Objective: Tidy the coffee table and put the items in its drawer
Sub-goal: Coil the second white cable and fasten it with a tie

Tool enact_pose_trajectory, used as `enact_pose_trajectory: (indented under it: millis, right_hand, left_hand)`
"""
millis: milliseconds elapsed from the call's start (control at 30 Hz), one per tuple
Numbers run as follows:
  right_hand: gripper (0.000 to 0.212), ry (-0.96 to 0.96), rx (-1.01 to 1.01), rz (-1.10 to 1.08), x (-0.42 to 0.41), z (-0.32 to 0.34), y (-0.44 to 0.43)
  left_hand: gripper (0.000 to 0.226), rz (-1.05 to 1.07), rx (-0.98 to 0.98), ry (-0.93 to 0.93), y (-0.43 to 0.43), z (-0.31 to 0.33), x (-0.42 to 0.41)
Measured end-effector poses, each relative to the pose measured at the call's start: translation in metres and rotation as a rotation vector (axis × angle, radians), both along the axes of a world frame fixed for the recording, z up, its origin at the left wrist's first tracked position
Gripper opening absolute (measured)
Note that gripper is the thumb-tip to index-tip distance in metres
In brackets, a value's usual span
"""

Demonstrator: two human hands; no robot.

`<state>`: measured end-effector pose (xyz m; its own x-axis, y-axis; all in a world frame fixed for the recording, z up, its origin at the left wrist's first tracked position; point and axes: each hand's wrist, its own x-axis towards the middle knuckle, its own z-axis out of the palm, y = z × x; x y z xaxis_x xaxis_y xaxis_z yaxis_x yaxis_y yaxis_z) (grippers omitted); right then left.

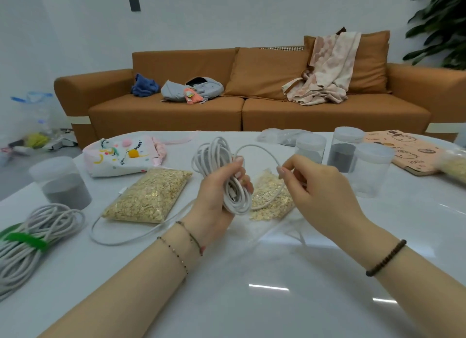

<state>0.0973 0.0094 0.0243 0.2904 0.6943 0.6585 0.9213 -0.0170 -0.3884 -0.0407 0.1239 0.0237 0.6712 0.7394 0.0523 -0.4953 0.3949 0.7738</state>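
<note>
My left hand [222, 188] grips a coil of white cable [214, 158] above the white coffee table [252, 274]. A loose loop of that cable arcs to the right, and my right hand [312, 186] pinches it between thumb and fingers. The cable's free tail [121, 239] trails down across the table to the left. Under my hands lie two clear bags of oats [151, 194], the smaller bag [269, 199] partly hidden behind my fingers. No drawer is in view.
A second cable bundle with a green tie [32, 239] lies at the left edge. Grey-filled jars [63, 183] [345, 148], a printed pouch [121, 156] and a pink notebook [408, 151] stand around. A brown sofa [252, 110] with clothes is behind.
</note>
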Motion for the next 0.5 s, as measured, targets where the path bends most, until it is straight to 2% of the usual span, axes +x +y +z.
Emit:
enact_pose_trajectory:
  millis: [233,500]
  right_hand:
    - [0.02,-0.091,0.097,0.043,-0.004,-0.001,0.002]
    - [0.024,-0.274,0.158,0.102,-0.011,-0.003,0.002]
  left_hand:
    - [0.026,-0.121,0.052,0.06,-0.005,-0.004,0.001]
    - [0.038,-0.163,0.181,0.267,-0.01,-0.008,0.003]
